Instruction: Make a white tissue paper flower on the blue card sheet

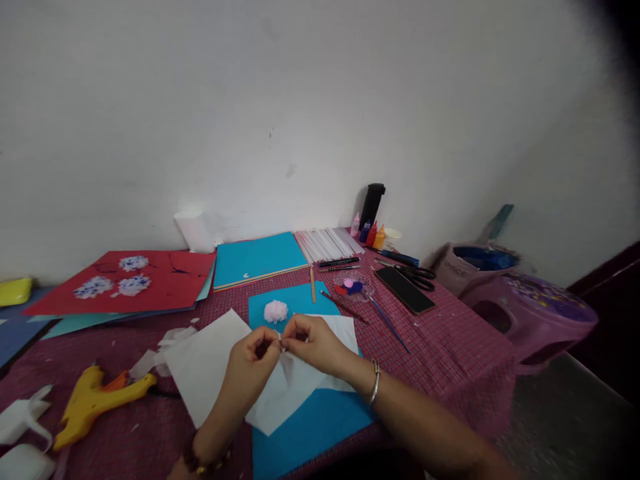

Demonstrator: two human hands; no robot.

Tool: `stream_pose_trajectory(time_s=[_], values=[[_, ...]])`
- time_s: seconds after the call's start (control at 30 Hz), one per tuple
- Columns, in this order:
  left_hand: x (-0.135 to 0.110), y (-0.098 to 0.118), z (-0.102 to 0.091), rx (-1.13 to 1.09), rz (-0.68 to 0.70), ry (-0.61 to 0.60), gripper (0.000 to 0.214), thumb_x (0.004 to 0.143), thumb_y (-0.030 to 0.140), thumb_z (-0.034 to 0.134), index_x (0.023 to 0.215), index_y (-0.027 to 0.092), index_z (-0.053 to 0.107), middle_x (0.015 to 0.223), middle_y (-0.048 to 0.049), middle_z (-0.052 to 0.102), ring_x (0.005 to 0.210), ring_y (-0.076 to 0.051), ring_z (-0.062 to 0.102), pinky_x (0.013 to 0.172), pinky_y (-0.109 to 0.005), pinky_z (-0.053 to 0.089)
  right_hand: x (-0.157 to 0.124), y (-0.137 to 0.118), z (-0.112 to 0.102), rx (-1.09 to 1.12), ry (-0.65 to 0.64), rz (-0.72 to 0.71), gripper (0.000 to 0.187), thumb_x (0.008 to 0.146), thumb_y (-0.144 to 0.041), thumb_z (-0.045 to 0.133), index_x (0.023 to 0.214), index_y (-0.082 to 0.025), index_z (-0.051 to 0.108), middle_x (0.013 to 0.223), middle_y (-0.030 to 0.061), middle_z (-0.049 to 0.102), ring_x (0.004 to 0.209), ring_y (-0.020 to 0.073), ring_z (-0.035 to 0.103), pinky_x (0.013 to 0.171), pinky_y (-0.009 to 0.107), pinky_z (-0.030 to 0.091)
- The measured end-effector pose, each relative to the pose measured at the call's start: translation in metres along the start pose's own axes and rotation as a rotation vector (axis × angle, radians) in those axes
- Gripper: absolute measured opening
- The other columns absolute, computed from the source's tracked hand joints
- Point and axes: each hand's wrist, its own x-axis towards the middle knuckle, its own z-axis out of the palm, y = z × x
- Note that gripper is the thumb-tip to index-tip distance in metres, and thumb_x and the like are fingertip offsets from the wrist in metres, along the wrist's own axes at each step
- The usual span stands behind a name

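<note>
My left hand [253, 363] and my right hand [313, 341] meet fingertip to fingertip above a white tissue sheet [210, 367] on a blue paper sheet [320, 427]. Both hands pinch a small piece of white tissue [283, 345] between them; a crumpled strip of it hangs down below my fingers. A fluffy pale pink pompom [276, 311] lies on the blue sheet just beyond my hands. A bangle sits on my right wrist, a bracelet on my left.
A yellow glue gun [95, 400] lies at the left. Red paper with white flowers [130, 280], a blue paper stack [257, 259], pens, scissors [417, 273], a phone [404, 290], paint bottles [370, 235] and a black flask [373, 203] stand farther back. A purple stool [535, 313] is at the right.
</note>
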Motion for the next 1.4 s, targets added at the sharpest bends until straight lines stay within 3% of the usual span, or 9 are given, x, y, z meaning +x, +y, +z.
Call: stream_pose_trajectory(time_s=[0.2,0.33,0.53,0.73,0.97,1.2,1.4], values=[[0.0,0.001,0.0,-0.039,-0.025,-0.017,0.014,0.071,0.03,0.052,0.063,0.018,0.053,0.05,0.0056,0.045,0.045,-0.009,0.039,0.042,-0.02,0.031,0.003,0.002,0.0,0.152,-0.05,0.072,0.006,0.073,-0.018,0.062,0.072,-0.015,0.057,0.061,-0.0045,0.052,0.054,0.0076,0.044,0.05,0.019,0.031],[0.0,0.001,0.0,-0.077,-0.073,-0.086,0.016,0.072,0.032,0.052,0.065,0.018,0.053,0.05,0.0054,0.047,0.045,-0.01,0.044,0.043,-0.02,0.034,0.002,-0.001,-0.001,0.055,-0.024,0.033,0.003,0.073,-0.014,0.06,0.071,-0.014,0.058,0.062,-0.0038,0.053,0.056,0.008,0.045,0.051,0.019,0.032],[0.001,-0.003,0.0,-0.063,-0.088,-0.084,0.017,0.072,0.033,0.053,0.063,0.018,0.051,0.05,0.0055,0.047,0.044,-0.01,0.045,0.041,-0.021,0.034,0.0,-0.001,-0.001,-0.08,-0.033,-0.019,0.006,0.077,-0.017,0.06,0.072,-0.015,0.059,0.062,-0.0036,0.054,0.057,0.0083,0.047,0.051,0.019,0.033],[0.002,-0.004,0.0,-0.057,-0.095,-0.08,0.011,0.069,0.025,0.05,0.059,0.019,0.05,0.046,0.0062,0.044,0.043,-0.01,0.043,0.041,-0.02,0.031,0.0,-0.003,-0.001,-0.036,-0.046,0.01,0.006,0.076,-0.017,0.061,0.071,-0.015,0.059,0.061,-0.0037,0.055,0.055,0.0077,0.047,0.05,0.019,0.033],[0.003,-0.007,-0.003,-0.065,-0.05,-0.091,0.014,0.072,0.023,0.051,0.06,0.017,0.055,0.05,0.005,0.047,0.045,-0.009,0.041,0.044,-0.02,0.031,0.007,0.001,-0.003,0.293,-0.104,0.19,0.01,0.073,-0.022,0.063,0.071,-0.015,0.055,0.057,-0.0042,0.055,0.048,0.0072,0.05,0.046,0.018,0.04],[0.001,-0.001,-0.004,-0.223,-0.103,-0.063,0.013,0.066,0.024,0.056,0.055,0.017,0.056,0.046,0.0043,0.048,0.044,-0.009,0.04,0.044,-0.021,0.031,0.009,0.0,-0.008,0.51,-0.048,0.283,0.011,0.069,-0.019,0.065,0.07,-0.014,0.055,0.055,-0.0051,0.054,0.042,0.0053,0.048,0.043,0.017,0.037],[-0.004,0.022,-0.014,-0.46,-0.118,-0.133,0.013,0.064,0.026,0.059,0.055,0.016,0.059,0.053,-0.0004,0.058,0.05,-0.012,0.049,0.049,-0.023,0.039,0.009,-0.01,-0.019,0.88,-0.177,0.371,0.025,0.067,-0.026,0.072,0.076,-0.016,0.052,0.054,-0.0053,0.056,0.044,0.008,0.053,0.046,0.02,0.042]])
